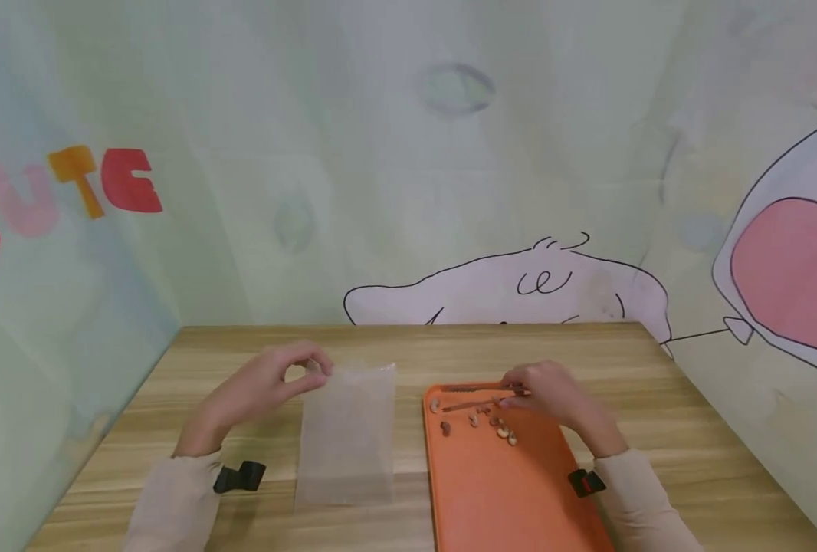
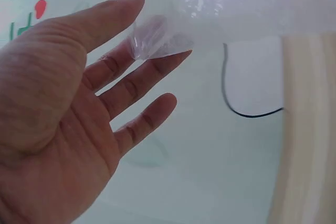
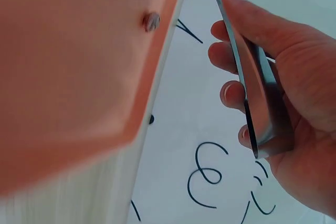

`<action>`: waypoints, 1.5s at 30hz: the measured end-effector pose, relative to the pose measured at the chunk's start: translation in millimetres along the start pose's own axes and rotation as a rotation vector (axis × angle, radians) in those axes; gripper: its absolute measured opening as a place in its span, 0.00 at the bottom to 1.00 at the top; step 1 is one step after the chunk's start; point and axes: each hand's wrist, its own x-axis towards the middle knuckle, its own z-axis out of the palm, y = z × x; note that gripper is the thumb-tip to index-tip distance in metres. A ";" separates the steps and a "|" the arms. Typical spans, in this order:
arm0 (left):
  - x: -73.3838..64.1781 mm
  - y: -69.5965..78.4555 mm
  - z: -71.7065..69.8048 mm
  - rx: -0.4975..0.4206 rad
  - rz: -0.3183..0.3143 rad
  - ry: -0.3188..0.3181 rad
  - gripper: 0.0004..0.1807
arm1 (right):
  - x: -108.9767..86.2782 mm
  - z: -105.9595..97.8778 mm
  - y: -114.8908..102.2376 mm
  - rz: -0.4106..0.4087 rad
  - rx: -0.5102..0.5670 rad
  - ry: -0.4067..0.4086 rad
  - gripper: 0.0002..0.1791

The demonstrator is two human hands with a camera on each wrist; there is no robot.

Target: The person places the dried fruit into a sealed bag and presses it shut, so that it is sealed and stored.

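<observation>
Head view first: left hand (image 1: 270, 383) sits at the upper left corner of a clear plastic bag (image 1: 346, 437) that lies flat on the wooden table (image 1: 691, 429), thumb and forefinger curled together and pinching the bag's top edge. At three o'clock from the bag lies an orange tray (image 1: 505, 498) with a scatter of small brown nuts (image 1: 477, 422) near its far end. The right hand (image 1: 553, 391) is over that far end, at about one o'clock from the nuts, fingers folded round metal tongs (image 1: 474, 402) whose tips point toward nine o'clock, just beside the nuts. Whether the tips touch a nut cannot be told. Both sleeves are pale, each with a black strap at the wrist.

Left wrist view: the left hand (image 2: 68, 129) shows its palm, the lower fingers spread and nearly straight. The thumb (image 2: 113, 11) and the upper finger behind it nip a fold of the plastic bag (image 2: 157, 40); the rest of the film stretches off toward two o'clock.

Right wrist view: the right hand (image 3: 283, 93) clasps the tongs (image 3: 252, 77), thumb laid along one arm and three fingertips curled against the other. The two arms lie close together in the grasp. At ten o'clock the tray (image 3: 79, 77) fills the frame, with two nuts (image 3: 152, 21) near its edge.
</observation>
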 end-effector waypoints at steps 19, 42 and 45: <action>19.5 27.0 -14.8 0.006 0.129 0.029 0.05 | 20.7 -1.7 0.7 0.030 0.110 0.030 0.03; 23.6 55.7 -9.4 0.067 0.185 -0.053 0.08 | 33.2 -46.0 -61.6 -0.249 0.214 0.496 0.18; 22.4 54.8 -9.5 0.077 0.191 -0.049 0.08 | 31.7 -45.0 -60.3 -0.212 0.229 0.468 0.11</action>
